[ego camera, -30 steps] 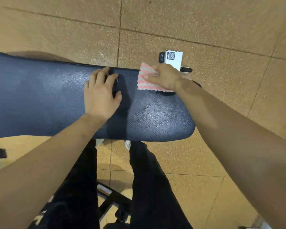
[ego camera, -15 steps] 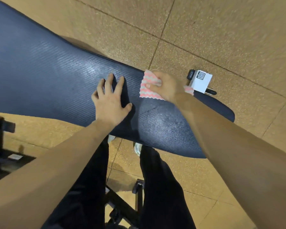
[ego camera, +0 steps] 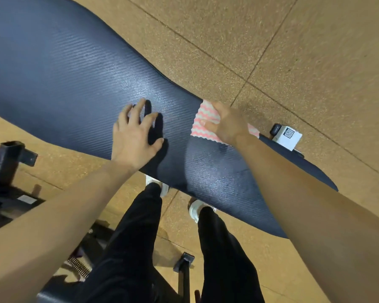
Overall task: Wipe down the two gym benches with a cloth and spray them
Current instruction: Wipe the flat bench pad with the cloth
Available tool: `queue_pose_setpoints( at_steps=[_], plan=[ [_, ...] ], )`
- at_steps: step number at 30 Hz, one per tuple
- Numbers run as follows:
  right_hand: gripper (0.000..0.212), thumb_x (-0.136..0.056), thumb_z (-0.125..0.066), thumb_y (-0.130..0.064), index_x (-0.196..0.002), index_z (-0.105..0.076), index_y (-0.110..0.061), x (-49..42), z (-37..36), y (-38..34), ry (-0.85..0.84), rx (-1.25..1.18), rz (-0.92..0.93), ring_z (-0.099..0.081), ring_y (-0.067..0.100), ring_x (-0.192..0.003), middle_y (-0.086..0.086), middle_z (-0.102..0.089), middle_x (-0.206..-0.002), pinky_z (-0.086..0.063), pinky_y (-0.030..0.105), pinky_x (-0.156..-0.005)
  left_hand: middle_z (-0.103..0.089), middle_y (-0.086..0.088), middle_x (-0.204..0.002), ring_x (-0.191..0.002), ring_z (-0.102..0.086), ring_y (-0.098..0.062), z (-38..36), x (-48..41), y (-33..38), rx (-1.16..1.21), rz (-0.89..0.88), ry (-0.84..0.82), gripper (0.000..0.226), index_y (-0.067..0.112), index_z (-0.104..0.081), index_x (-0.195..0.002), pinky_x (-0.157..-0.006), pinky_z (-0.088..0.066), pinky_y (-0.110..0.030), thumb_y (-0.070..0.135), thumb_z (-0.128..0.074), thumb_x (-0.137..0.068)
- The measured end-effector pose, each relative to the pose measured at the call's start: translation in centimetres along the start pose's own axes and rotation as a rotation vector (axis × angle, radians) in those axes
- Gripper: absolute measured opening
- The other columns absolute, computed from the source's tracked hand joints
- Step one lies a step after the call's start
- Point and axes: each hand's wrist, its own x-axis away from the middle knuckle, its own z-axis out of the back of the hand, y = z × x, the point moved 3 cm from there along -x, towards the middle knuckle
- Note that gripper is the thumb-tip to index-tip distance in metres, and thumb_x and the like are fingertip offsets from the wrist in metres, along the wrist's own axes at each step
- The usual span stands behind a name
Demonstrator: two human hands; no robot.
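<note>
The right hand (ego camera: 224,124) was closed on a pink-and-white zigzag cloth (ego camera: 202,123), pressing it flat against the far edge of the dark padded bench (ego camera: 74,84). The left hand (ego camera: 135,136) lay open beside the cloth, fingers spread and palm down on the pad, taking some of the person's weight and gripping nothing.

A dull sheen showed on the vinyl just beyond the left hand and again nearer the bench's narrow end; I took it for damp from wiping, though it may only have been the light. Beyond the bench's far edge, close to the cloth, a small white box (ego camera: 288,137) with a printed code sat on the tan floor (ego camera: 293,51). On the near side of the bench stood the person's legs in black trousers (ego camera: 140,237) and pale shoes, with dark metal framing (ego camera: 7,162) off to the left.

To do this stretch well, I would have kept the cloth flat under the whole palm, drawn it in overlapping passes along the ribbed grain, and carried each pass over the rolled edge. No spray bottle or second bench was in sight.
</note>
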Motion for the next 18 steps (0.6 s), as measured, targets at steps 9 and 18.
queue_pose_setpoints(
  at_steps=[9, 18],
  plan=[
    [0.079, -0.080, -0.056, -0.064, -0.149, -0.040, -0.030, -4.2, -1.7, -8.1, 0.014, 0.099, 0.049, -0.060, 0.031, -0.112, 0.007, -0.063, -0.125, -0.051, 0.048, -0.095, 0.011, -0.016, -0.170, -0.153, 0.004, -0.052, 0.0, -1.3, -8.1, 0.023, 0.316, -0.111, 0.123, 0.041, 0.001, -0.161, -0.114, -0.016, -0.078, 0.088, -0.063, -0.066],
    [0.068, -0.087, -0.064, -0.056, -0.143, -0.046, -0.022, -7.4, -2.5, -14.4, 0.035, 0.030, 0.032, -0.061, 0.028, -0.115, 0.005, -0.063, -0.128, -0.049, 0.042, -0.097, 0.010, -0.020, -0.168, -0.151, 0.001, -0.056, 0.0, -1.9, -8.9, 0.004, 0.262, -0.134, 0.121, 0.037, 0.002, -0.162, -0.111, -0.022, -0.080, 0.088, -0.059, -0.071]
  ],
)
